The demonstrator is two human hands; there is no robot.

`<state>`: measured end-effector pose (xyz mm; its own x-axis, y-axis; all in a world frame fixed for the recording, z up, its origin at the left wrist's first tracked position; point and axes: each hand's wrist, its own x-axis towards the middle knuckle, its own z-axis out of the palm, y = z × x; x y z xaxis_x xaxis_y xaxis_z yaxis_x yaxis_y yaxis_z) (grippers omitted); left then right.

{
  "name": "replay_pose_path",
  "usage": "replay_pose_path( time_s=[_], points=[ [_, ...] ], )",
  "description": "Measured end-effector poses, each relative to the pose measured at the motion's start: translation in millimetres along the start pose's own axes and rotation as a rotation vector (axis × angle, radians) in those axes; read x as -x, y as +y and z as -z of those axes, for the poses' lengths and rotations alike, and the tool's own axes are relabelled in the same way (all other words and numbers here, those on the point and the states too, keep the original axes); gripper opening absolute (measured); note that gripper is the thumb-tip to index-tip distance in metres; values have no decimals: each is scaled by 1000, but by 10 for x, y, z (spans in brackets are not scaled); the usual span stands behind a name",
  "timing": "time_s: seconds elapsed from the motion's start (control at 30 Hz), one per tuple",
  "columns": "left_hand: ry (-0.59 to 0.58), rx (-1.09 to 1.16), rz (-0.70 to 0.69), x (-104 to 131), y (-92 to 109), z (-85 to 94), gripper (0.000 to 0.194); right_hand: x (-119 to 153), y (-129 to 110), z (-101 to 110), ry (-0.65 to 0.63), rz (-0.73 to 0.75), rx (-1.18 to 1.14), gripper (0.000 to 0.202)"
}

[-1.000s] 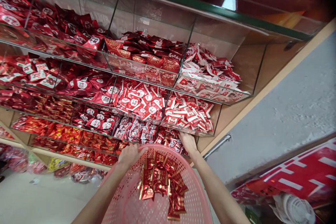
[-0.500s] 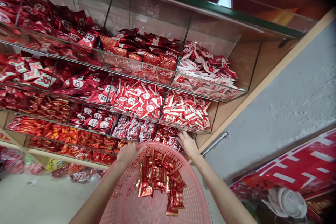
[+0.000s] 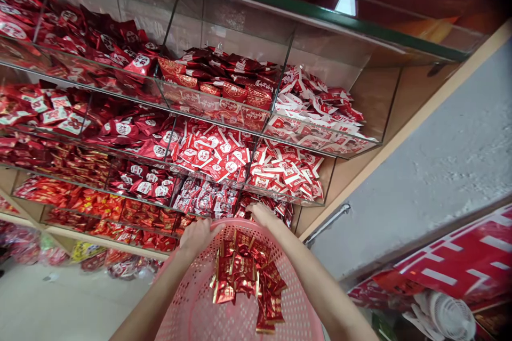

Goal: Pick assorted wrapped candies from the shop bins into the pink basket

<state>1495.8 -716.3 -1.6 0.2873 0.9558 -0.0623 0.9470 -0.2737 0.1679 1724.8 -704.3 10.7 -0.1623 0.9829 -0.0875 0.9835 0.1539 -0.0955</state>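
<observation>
My left hand is closed on the upper left rim of a pink perforated plastic basket. Inside the basket lies a small heap of shiny red and gold wrapped candies. My right hand reaches past the far rim to a low shelf compartment at the right end. It is among small dark red and white candy packets there. Its fingertips are hidden by the packets and the rim, so I cannot see whether it holds any.
Glass-fronted shelves hold heaps of red packets in divided compartments. A green-edged glass shelf juts out above. The wooden side panel meets a grey wall on the right. Bagged goods lie on the floor, and a white fan-like object stands lower right.
My right hand has moved left across the low compartment, from its right end to its left part. My left hand still grips the rim. The view has shifted slightly.
</observation>
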Motion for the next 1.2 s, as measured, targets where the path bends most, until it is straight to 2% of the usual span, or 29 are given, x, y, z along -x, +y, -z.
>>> replay_pose_path(
  time_s=[0.17,0.3,0.47,0.77,0.97,1.13,1.2],
  points=[
    [-9,10,9,6,3,11,64,-242,-2,-78,-119,-68,-7,23],
    [-17,14,6,3,0,10,63,-268,58,-58,-104,-75,-57,18],
    [-11,9,1,-12,-9,-19,64,-266,176,-57,13,-29,-170,19],
    [29,0,-7,-3,-9,-32,64,-222,210,-116,289,-111,-479,24],
    [0,9,3,9,-1,6,63,76,117,-177,401,-107,-681,26],
    [-13,4,3,4,-5,11,65,588,-46,-135,548,-14,-967,17],
    [-12,0,-7,-5,-9,4,65,848,-131,-112,592,1,-1003,14]
  ],
)
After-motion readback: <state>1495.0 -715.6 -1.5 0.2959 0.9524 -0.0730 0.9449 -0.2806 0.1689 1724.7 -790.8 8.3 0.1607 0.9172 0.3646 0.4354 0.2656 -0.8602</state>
